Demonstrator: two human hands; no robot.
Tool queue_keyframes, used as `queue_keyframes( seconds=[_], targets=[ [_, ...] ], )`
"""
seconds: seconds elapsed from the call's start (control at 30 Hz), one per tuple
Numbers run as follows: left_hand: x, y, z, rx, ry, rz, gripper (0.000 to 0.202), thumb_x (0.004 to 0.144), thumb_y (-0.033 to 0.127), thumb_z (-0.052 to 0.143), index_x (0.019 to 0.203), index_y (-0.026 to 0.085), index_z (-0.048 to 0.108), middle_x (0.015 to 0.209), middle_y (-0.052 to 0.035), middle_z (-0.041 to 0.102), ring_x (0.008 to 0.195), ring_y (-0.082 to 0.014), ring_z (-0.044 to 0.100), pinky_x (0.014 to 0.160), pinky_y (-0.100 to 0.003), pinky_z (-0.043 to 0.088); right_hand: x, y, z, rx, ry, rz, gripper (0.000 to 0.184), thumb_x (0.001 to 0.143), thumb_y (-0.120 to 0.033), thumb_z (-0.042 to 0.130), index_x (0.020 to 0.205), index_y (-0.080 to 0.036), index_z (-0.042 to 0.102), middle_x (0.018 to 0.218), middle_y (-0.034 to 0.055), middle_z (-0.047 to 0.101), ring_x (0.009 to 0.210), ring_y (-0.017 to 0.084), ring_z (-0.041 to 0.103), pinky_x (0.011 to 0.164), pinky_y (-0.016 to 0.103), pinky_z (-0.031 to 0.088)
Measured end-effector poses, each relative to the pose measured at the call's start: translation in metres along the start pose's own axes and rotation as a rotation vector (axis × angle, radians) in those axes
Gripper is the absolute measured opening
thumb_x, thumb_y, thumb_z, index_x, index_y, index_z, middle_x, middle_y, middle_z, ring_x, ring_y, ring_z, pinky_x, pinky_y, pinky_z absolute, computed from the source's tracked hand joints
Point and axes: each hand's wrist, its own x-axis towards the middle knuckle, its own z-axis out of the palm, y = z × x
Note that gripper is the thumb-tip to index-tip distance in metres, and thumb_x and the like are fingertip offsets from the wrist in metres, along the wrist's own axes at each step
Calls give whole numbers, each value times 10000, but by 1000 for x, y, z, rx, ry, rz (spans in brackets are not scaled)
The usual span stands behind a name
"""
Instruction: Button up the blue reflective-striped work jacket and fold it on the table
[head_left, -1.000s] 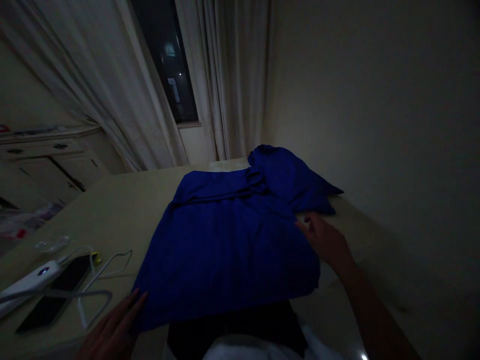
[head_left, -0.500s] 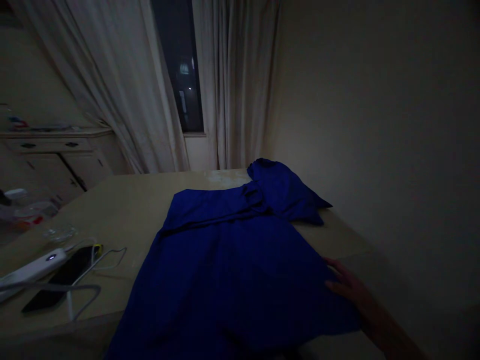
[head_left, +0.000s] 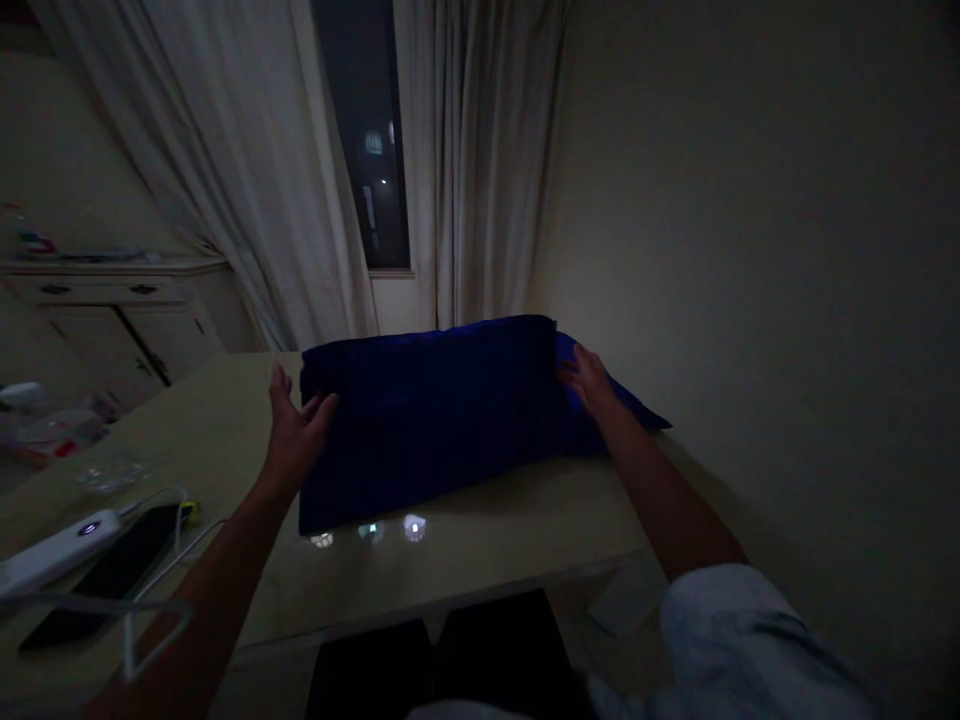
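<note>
A dark blue cloth [head_left: 435,410], which looks like a garment, lies folded into a wide band across the table. At its left edge, my left hand [head_left: 298,430] touches the cloth with thumb and forefinger spread apart. My right hand [head_left: 591,382] rests at the right end of the band, fingers stretched out against a brighter blue part. From there a pointed blue corner reaches toward the wall. Parts of the fingertips are hard to make out in the dim light.
On the table's [head_left: 465,560] left side lie a white power strip [head_left: 64,550], a dark phone [head_left: 112,575] with cables, and a clear glass dish [head_left: 112,473]. A wall [head_left: 750,280] borders the right; curtains [head_left: 487,180] hang behind.
The front part of the cloth, which hung over the near edge, is now folded away from me. My left hand has come into view, and my right hand has moved forward and left.
</note>
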Motion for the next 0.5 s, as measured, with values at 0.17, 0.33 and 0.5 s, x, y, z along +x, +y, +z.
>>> queue_keyframes(
  seconds=[0.17, 0.33, 0.5],
  targets=[
    [-4, -79, -11, 277, -168, -511, 1012, 831, 426, 713, 1631, 42, 226, 1604, -334, 395, 1392, -410, 551, 1102, -498, 504, -27, 80, -14, -769, -108, -22, 561, 932, -603, 623, 1268, -154, 595, 1158, 204, 731, 1168, 346, 692, 1021, 451, 514],
    [-2, -90, -11, 109, -221, -762, 744, 753, 447, 806, 1337, 37, 592, 1258, -277, 716, 1115, -365, 734, 925, -420, 608, -58, 105, -20, -901, -219, 16, 687, 878, -669, 685, 1308, -144, 581, 1195, 238, 716, 1139, 383, 701, 964, 459, 520],
    [5, -58, -2, -64, -412, -995, 348, 739, 372, 826, 889, 78, 715, 795, -159, 782, 757, -332, 775, 751, -438, 651, -74, 99, -23, -678, -284, 6, 685, 774, -241, 797, 1398, -135, 535, 1218, 181, 716, 1115, 304, 704, 990, 409, 516]
  ],
)
